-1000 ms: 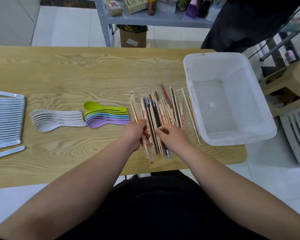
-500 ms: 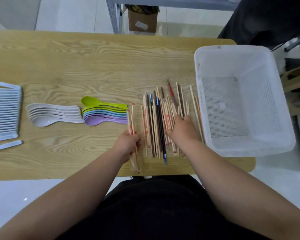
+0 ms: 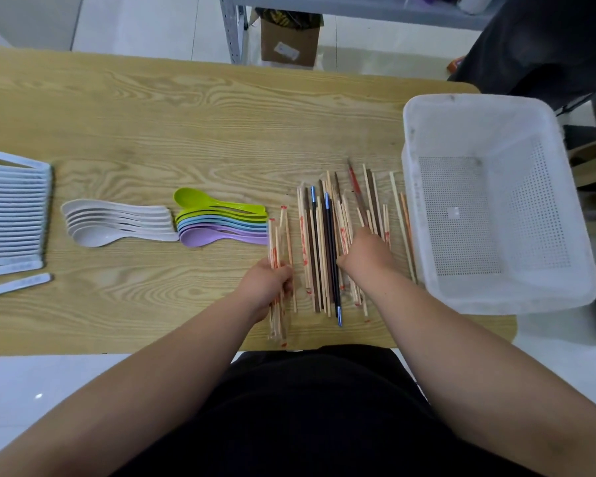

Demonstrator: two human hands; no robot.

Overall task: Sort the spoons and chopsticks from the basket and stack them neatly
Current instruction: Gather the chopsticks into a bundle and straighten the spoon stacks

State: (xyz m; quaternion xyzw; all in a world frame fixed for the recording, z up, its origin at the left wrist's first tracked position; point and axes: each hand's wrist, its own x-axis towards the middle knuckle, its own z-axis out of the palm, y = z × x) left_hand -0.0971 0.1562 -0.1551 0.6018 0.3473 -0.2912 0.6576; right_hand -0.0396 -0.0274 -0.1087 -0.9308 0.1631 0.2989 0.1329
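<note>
1. Wooden table (image 3: 186,125), fills the middle of the frame.
2. White basket (image 3: 510,297), right side, nothing inside.
3. Loose chopsticks (image 3: 319,242), a row at centre right, just beside the basket.
4. Pale flat spoons (image 3: 11,211), stacked at the far left edge.
5. White spoons (image 3: 117,223), nested, left of centre.
6. Coloured spoons (image 3: 221,225), nested, centre.
7. Right hand (image 3: 367,253), on the loose chopsticks; fingers tucked from sight, grip cannot be told.
8. Left hand (image 3: 264,289), fingers curled round a wrapped bundle (image 3: 277,232) of chopsticks.
</note>
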